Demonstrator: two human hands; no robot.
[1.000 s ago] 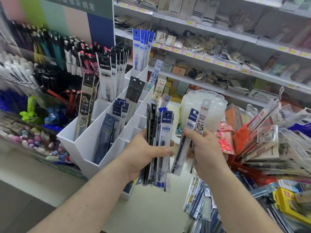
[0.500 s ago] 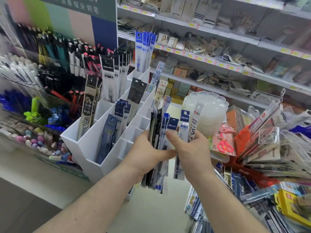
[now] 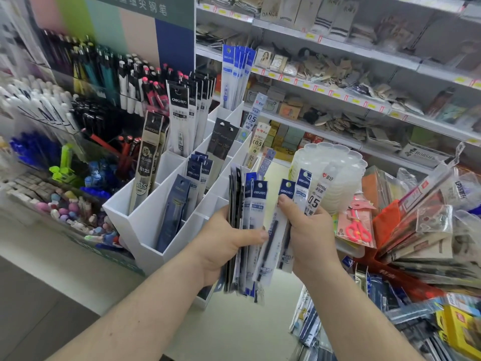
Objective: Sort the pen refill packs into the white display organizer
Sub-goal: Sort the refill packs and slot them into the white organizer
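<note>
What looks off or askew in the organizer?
Mostly tidy. In the white display organizer, the beige refill pack in the front-left slot leans right instead of standing upright. The front-right slots look empty. No damage or spills visible.

Pale tabletop [image 3: 234, 334] is carrying the white display organizer [image 3: 145, 230]; loose packets [image 3: 309, 324], apparently refills, are lying at its right edge.

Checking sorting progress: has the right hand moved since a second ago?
Yes. The right hand, gripping refill packs, has shifted left toward the left hand's bundle, nearer the white organizer.
</note>
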